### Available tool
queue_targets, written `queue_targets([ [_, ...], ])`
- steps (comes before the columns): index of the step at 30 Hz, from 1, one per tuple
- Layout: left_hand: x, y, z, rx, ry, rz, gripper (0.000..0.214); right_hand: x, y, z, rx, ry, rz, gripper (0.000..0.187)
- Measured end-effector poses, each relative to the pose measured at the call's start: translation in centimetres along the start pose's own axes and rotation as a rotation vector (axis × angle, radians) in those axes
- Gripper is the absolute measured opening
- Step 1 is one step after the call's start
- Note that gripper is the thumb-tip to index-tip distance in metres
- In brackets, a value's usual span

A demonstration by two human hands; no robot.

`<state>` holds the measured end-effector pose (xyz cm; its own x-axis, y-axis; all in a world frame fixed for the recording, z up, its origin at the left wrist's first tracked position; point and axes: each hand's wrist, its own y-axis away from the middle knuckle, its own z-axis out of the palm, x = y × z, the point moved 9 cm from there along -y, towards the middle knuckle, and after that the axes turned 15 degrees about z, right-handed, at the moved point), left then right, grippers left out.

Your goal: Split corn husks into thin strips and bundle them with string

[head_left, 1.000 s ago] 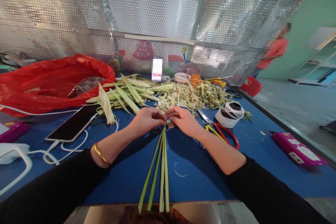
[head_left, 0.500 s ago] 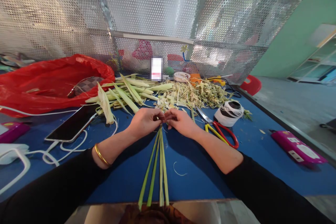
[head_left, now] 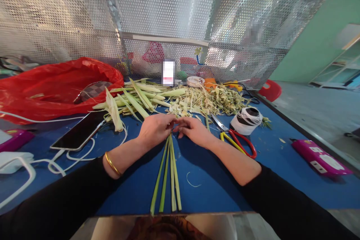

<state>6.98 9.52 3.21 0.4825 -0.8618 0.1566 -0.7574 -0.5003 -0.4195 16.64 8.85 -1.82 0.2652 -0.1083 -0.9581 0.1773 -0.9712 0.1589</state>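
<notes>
Several long green plant stalks fan out over the blue table, their lower ends near its front edge. My left hand is closed in a pinch around their gathered upper ends. Right beside it, my right hand has its fingers bent together, fingertips close to the left ones at the top of the bundle. What the right fingers pinch is hidden. A short loose white thread lies to the right of the stalks. Scissors with red and yellow handles rest by my right forearm, near a spool of white string.
Behind my hands lie pale green husk leaves and a heap of dry plant scraps. On the left are a red plastic bag, a phone and a white cable. A purple packet lies at right.
Both hands have shifted slightly, the right fingers now bent over closer to the left ones. The stalks' lower ends have drawn back a little from the table's front edge.
</notes>
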Motion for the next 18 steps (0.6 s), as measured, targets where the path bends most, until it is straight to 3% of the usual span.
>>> queue_targets([
  [11,1.1,-0.1,-0.5,0.172,0.132,0.166,0.019,-0.5,0.3,-0.9,0.066,-0.132,-0.021,0.011],
  [18,1.9,-0.1,-1.3,0.221,0.066,0.242,0.019,-0.8,0.5,-0.8,0.063,-0.242,-0.04,0.024],
])
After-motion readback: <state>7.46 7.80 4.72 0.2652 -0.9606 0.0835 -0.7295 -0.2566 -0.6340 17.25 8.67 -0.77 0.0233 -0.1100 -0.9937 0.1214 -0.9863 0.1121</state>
